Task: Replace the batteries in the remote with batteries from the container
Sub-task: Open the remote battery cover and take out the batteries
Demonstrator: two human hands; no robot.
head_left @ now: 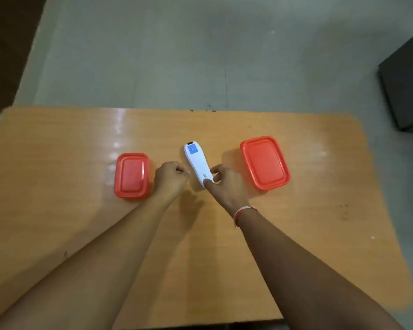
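A white remote (196,162) lies face down in the middle of the wooden table (57,144), with a blue label near its far end. My right hand (224,184) grips its near end, thumb on top. Just left of the remote, my left hand (171,178) is curled into a loose fist and holds nothing that I can see. A small red container (132,175) with its lid on sits to the left. A larger red container (264,162), also lidded, sits to the right. No batteries are in view.
Grey tiled floor (177,55) lies beyond the table's far edge. A dark box (408,86) stands on the floor at the far right. A thread band (242,211) circles my right wrist.
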